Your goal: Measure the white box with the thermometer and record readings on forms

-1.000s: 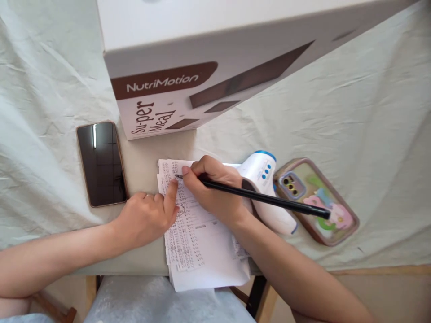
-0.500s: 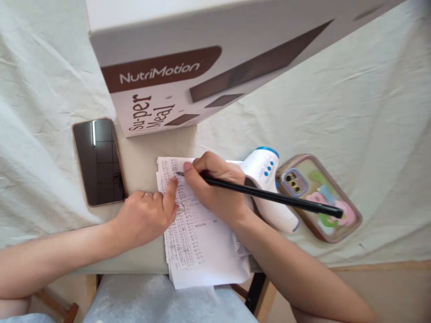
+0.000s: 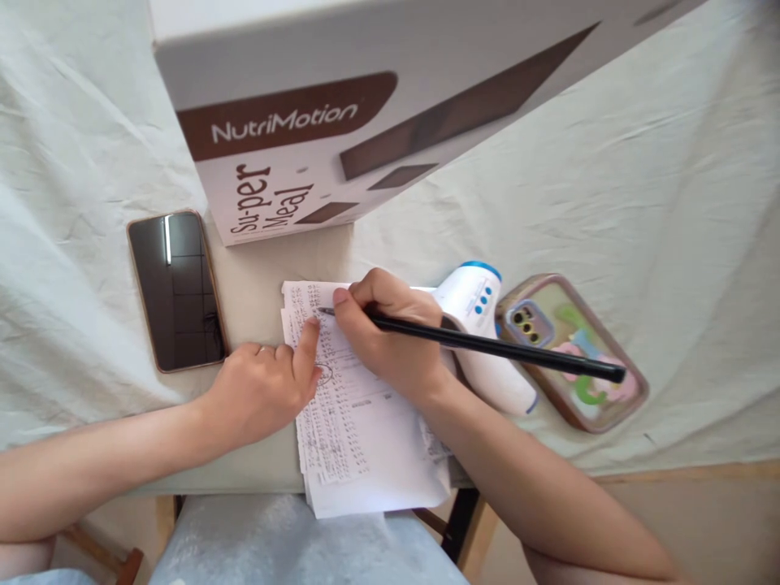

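My right hand [image 3: 396, 329] pinches a slim black pen [image 3: 487, 348], its tip touching the handwritten upper-left part of a paper stack [image 3: 390, 455]. The pen's far end slants out to the right, over a phone case. Just below the tip, my left hand [image 3: 265, 386] rests on the left margin of the sheets with its index finger stretched out on the writing. Its thumb is apart and the other fingers are curled; I see nothing held in it. Small rows of writing cover the left side of the top sheet, with one circled spot. My right hand hides part of the page.
A tall white and brown box [image 3: 286, 126] stands behind the papers. A dark-screened phone [image 3: 176, 301] lies left. To the right are a white and blue handheld device [image 3: 478, 296], shaped like a thermometer gun, and a phone in a decorated case [image 3: 566, 317]. Pale cloth [image 3: 688, 244] covers the table.
The whole view has shifted slightly, with most things a little higher and further left. The pen's far end has tilted up slightly; both hands keep nearly the same place on the page.
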